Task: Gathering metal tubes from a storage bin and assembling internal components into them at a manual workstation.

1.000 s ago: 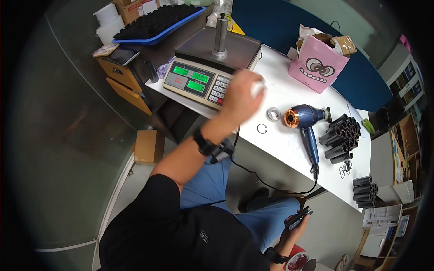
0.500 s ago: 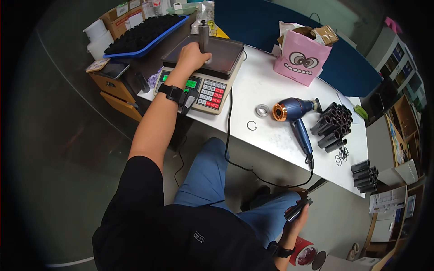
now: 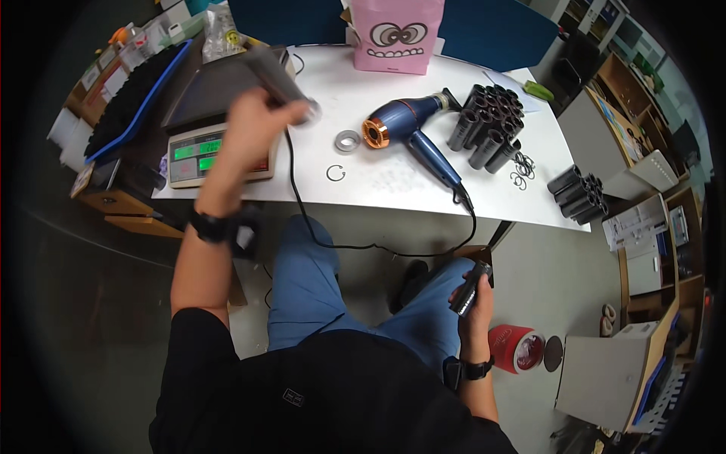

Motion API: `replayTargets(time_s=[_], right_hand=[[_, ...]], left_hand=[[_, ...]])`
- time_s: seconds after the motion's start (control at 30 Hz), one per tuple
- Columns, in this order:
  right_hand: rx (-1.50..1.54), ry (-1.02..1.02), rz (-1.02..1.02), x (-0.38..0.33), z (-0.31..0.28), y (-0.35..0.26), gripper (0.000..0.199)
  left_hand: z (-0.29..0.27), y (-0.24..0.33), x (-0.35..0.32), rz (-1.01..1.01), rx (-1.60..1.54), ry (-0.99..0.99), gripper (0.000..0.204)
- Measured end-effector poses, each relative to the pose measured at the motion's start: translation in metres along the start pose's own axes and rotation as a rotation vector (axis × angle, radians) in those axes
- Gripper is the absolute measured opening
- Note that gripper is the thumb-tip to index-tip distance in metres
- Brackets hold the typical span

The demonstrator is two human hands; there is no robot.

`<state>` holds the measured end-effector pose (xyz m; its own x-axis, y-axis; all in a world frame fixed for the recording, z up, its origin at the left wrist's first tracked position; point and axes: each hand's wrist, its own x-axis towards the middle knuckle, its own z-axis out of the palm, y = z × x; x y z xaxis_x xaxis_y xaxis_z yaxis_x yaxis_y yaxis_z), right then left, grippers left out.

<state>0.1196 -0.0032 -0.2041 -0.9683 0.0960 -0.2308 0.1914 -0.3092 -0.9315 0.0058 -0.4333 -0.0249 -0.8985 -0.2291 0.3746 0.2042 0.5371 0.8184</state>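
Note:
My left hand (image 3: 253, 129) is closed around a grey metal cylinder (image 3: 272, 74), blurred by motion and tilted, its lower end toward the right. It is over the right side of the digital weighing scale (image 3: 198, 94), whose green display is lit. Low at the right, above my knee, my right hand (image 3: 476, 309) grips a black tube (image 3: 470, 289) with pale print. A blue hair dryer (image 3: 404, 121) rests on the white table, with a grey ring (image 3: 339, 143) at its left. An open retaining ring (image 3: 330, 176) lies nearer the front edge.
Several black tubes (image 3: 488, 121) stand grouped beside the dryer, near a pile of retaining rings (image 3: 522, 168). More tubes (image 3: 578, 197) are at the right corner. A pink bag (image 3: 397, 38) stands at the back. The dryer's cord (image 3: 363, 247) hangs below the table edge.
My left hand has lifted the metal cylinder off the scale and tilted it, moving toward the scale's right edge. The view has turned right; my right hand still holds the black tube.

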Motion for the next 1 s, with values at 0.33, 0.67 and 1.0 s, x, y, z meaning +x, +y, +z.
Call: replayTargets(time_s=[0.33,0.67,1.0], right_hand=[[-0.025,-0.212,-0.082,0.005,0.044,-0.026,0.050],[0.148,-0.397,-0.032,0.006,0.062,-0.031,0.045],[0.176,-0.517,-0.099,0.001,0.080,-0.028,0.048]], left_hand=[[0.136,-0.021,-0.074,0.000,0.203,-0.182,0.033],[0.139,-0.024,-0.091,0.174,0.181,0.020,0.039],[0.146,-0.003,-0.185,0.035,-0.514,-0.477,0.046]])
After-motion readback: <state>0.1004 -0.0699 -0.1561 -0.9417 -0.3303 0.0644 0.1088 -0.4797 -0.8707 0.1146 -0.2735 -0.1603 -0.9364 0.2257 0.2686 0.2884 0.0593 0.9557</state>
